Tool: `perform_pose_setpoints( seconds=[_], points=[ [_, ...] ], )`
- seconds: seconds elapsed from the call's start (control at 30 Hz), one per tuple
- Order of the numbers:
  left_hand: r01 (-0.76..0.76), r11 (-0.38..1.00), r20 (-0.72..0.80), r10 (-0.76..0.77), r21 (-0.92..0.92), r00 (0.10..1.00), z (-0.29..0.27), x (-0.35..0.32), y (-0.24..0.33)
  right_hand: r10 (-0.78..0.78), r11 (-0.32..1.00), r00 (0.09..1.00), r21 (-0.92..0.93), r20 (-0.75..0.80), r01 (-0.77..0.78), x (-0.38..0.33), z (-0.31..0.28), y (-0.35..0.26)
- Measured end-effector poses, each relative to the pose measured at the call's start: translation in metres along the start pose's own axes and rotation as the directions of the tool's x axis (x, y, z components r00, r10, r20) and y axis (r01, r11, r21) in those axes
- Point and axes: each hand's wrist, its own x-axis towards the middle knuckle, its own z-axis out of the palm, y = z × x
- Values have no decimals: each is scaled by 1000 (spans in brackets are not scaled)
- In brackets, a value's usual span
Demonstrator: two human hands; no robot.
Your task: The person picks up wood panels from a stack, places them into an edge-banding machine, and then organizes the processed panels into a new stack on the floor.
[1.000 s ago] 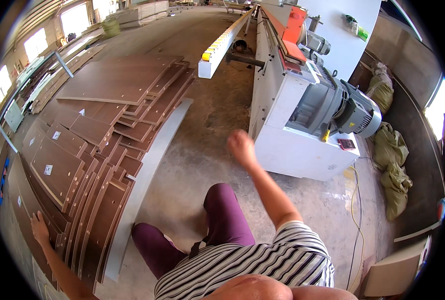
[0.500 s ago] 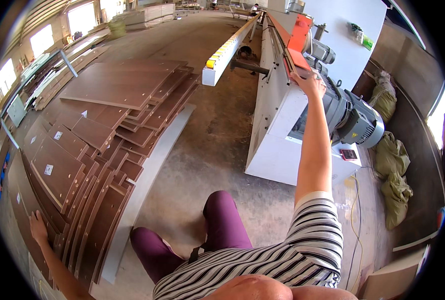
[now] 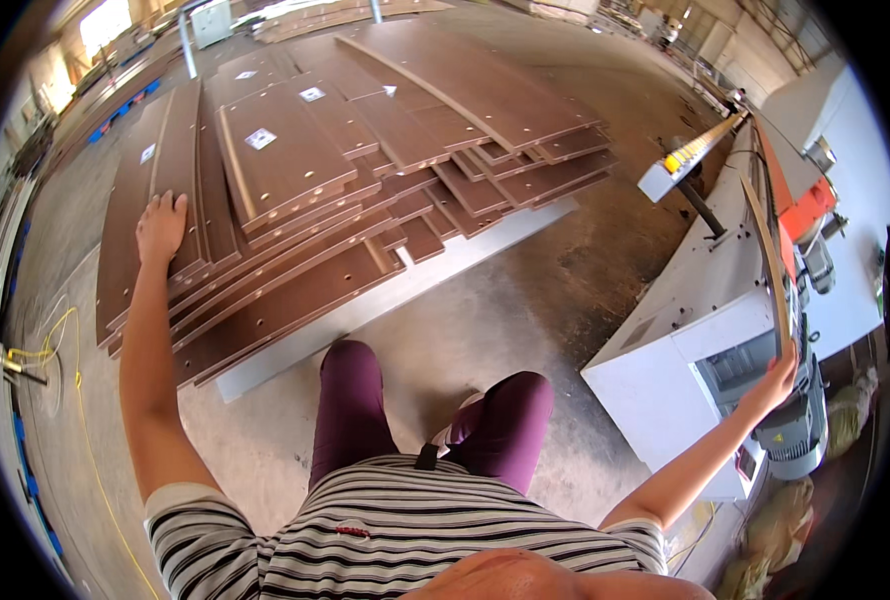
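Note:
My left hand (image 3: 161, 228) lies on a dark brown panel (image 3: 130, 255) at the left end of a low stack, its fingers apart. The panels (image 3: 275, 165) are flat, overlap unevenly and have small holes along their edges; a few bear white labels. At the far right, my right hand (image 3: 783, 372) closes round the near end of a narrow brown board (image 3: 768, 255). This board stands on edge along the white machine (image 3: 655, 375), beside its orange guard (image 3: 807, 210). The fingertips on its far side are partly hidden.
A pale strip (image 3: 405, 295) runs under the stack's near edge. The machine's roller arm (image 3: 690, 160) juts toward the stack. Grey motors (image 3: 795, 440) and sacks (image 3: 780, 525) sit at right. A yellow cable (image 3: 80, 380) trails over the floor at left.
My view has turned left, bringing the stack toward the middle. My left hand remains at the stack's left end. The narrow board at my right hand now shows much more of its length.

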Motion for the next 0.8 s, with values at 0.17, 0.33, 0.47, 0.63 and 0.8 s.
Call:
perform_pose_setpoints(
  seconds=[0.17,0.33,0.47,0.63,0.8],
  points=[
    [41,999,-22,-40,9,999,-9,-9,1,315,613,908,671,275,-416,-58,67,-26],
    [44,999,2,-44,-24,999,-11,-11,4,240,412,771,657,590,-632,-125,193,-105],
    [69,996,4,-69,-58,998,-15,-11,5,120,624,712,505,691,-596,-187,289,-159],
    [66,994,11,-65,-90,998,-17,-11,17,-490,870,527,430,695,242,-291,374,-197],
    [75,995,-59,-79,-58,995,-15,-16,3,-547,834,422,510,723,209,-332,371,-212]
  ],
)
